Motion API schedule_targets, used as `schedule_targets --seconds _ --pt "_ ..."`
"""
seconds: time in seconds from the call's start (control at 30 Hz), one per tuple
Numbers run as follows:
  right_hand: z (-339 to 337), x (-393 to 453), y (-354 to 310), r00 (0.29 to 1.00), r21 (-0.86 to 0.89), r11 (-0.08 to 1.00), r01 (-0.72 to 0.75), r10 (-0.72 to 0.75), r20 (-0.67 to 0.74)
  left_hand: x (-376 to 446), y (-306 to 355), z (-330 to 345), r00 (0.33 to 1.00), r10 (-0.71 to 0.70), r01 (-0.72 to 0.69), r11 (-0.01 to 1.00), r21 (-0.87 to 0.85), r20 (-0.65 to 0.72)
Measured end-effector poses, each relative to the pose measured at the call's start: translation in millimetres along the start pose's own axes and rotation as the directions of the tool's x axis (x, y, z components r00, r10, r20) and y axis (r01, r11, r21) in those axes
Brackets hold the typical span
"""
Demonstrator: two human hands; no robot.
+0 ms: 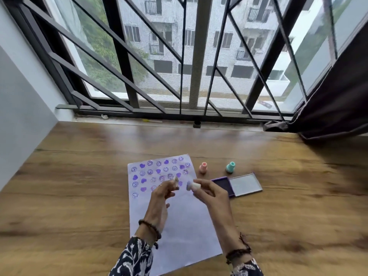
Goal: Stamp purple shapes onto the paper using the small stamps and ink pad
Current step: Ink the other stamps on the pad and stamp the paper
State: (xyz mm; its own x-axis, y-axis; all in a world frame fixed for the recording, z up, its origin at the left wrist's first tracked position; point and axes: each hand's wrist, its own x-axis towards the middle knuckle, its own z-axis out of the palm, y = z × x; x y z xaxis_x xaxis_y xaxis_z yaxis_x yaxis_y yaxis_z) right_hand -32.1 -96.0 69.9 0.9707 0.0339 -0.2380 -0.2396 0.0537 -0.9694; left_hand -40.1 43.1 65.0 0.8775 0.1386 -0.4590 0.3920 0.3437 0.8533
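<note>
wooden tabletop (pixel 79 176) | barred window (pixel 179 56), daylight | pale wall (pixel 20 96) left | dark curtain (pixel 338 86) right

no words, brand names or numbers can be read anywhere in the frame. the only marks are purple stamped signs on the paper (pixel 175 216) at lower centre: rows of smiley faces and solid hearts across its upper part. the ink pad (pixel 237 185) right of it and the small stamps show no legible label.
</note>
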Motion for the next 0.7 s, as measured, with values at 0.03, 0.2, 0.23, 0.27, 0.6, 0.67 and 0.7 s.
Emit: schedule_targets --seconds 0.03,0.2,0.23,0.27,0.6,0.67,0.7 --pt "-2 -2 -1 1.000 -0.012 1.000 0.013 -0.013 -0.010 -1 -3 2 1.000 -0.008 0.008 1.000 0.014 0.022" --pt "-10 -8 -13 0.996 -0.113 0.992 0.065 -0.071 -0.053 -7 -3 12 0.995 0.006 -0.023 0.987 0.159 0.103" --pt "-11 -9 -16 0.995 -0.127 0.989 0.078 -0.085 -0.055 -6 -2 13 0.993 0.016 -0.037 0.983 0.179 0.116" --pt "-12 -9 -18 0.994 -0.146 0.985 0.090 -0.099 -0.056 -6 0 14 0.992 0.021 -0.044 0.980 0.193 0.123" --pt "-21 2 -26 0.986 -0.226 0.966 0.125 -0.145 -0.076 15 5 15 0.981 0.008 -0.055 0.969 0.240 0.192" --pt "-24 7 -27 0.987 -0.226 0.967 0.118 -0.138 -0.078 20 6 16 0.978 0.018 -0.077 0.957 0.280 0.207" --pt "-26 10 -27 0.988 -0.236 0.966 0.107 -0.129 -0.080 23 4 17 0.973 0.038 -0.105 0.951 0.292 0.226"
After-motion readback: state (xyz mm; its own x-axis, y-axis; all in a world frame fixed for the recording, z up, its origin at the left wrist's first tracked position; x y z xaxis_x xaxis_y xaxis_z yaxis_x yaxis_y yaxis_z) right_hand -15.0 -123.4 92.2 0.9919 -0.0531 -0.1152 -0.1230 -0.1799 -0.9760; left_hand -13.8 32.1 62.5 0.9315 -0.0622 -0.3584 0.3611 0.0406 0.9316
